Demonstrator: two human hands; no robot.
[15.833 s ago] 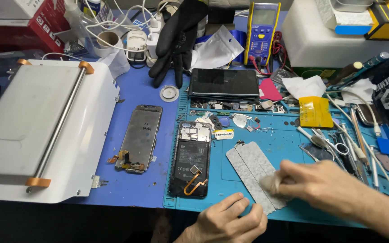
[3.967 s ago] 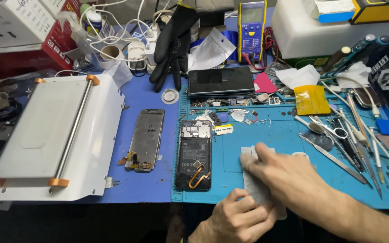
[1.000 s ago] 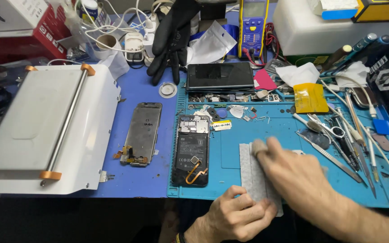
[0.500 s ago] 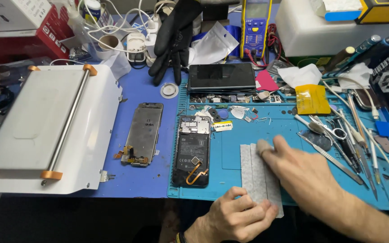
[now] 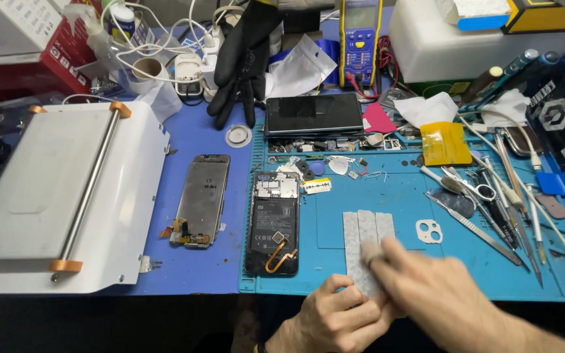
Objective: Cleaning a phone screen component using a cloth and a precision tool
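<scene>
A cluttered phone-repair bench seen from above, with a blue mat (image 5: 426, 274) covering its right half. At the left edge sits a white flat machine (image 5: 53, 196) with a metal bar across its top and orange end caps. Just right of it, on the darker blue surface, lies a detached phone screen (image 5: 203, 199) with its bare back up. Beside that, on the mat's left edge, lies an opened phone (image 5: 274, 222), its black battery and an orange ribbon cable showing. Behind these, near the back edge, a black glove (image 5: 243, 59) hangs over a tangle of white cables, and a dark phone (image 5: 313, 114) lies face up with small parts scattered just in front of it.

At the mat's front edge lies a grey speckled strip (image 5: 361, 245), set lengthwise. The left hand (image 5: 338, 320) curls with fingers bent, pinning the strip's near end against the mat. The right hand (image 5: 436, 297) reaches in from the right, fingers closed around a small pale wad (image 5: 369, 252) pressed onto the strip.

Right of the strip sits a small white camera frame (image 5: 429, 231). Tweezers and other thin tools (image 5: 485, 209) lie fanned along the mat's right side, beside a yellow packet (image 5: 445, 143).
</scene>
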